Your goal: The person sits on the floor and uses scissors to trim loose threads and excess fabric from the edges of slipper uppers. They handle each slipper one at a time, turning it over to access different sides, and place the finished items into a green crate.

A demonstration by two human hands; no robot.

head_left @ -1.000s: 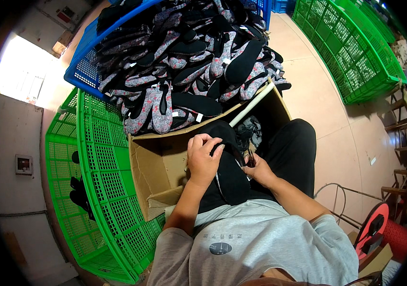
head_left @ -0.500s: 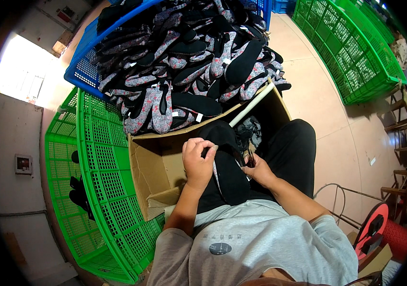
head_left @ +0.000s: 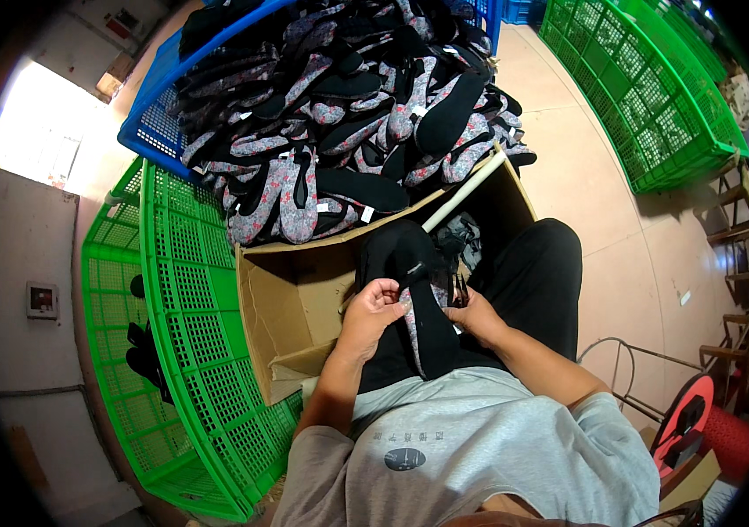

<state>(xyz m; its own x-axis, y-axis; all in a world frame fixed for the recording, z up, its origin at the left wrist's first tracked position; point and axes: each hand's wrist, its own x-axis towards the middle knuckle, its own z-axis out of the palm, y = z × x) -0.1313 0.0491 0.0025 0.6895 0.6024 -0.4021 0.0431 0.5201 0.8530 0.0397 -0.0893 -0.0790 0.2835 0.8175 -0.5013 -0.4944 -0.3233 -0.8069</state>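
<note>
Over my lap is a slipper (head_left: 432, 332) with a black sole facing up and a grey-and-red floral upper showing along its side. My left hand (head_left: 369, 318) pinches its left edge between thumb and fingers. At the opposite edge, my right hand (head_left: 480, 318) is closed around small dark scissors (head_left: 461, 288), its thumb by the slipper; the blades are hard to make out. Just ahead, a heap of similar floral slippers (head_left: 298, 198) rises beyond the cardboard box (head_left: 273, 307).
A white tube (head_left: 465, 191) crosses the box, with crumpled dark plastic (head_left: 460, 237) beneath it. Green crates (head_left: 186, 351) stand at my left, under a blue crate (head_left: 148, 127). Another green crate (head_left: 633, 97) is at the far right. A red-rimmed wheel (head_left: 686, 413) stands near right.
The slipper has turned in my hands, so its sole looks narrower and more floral side shows. My left hand has shifted slightly down and nearer; the right stays at the other edge.
</note>
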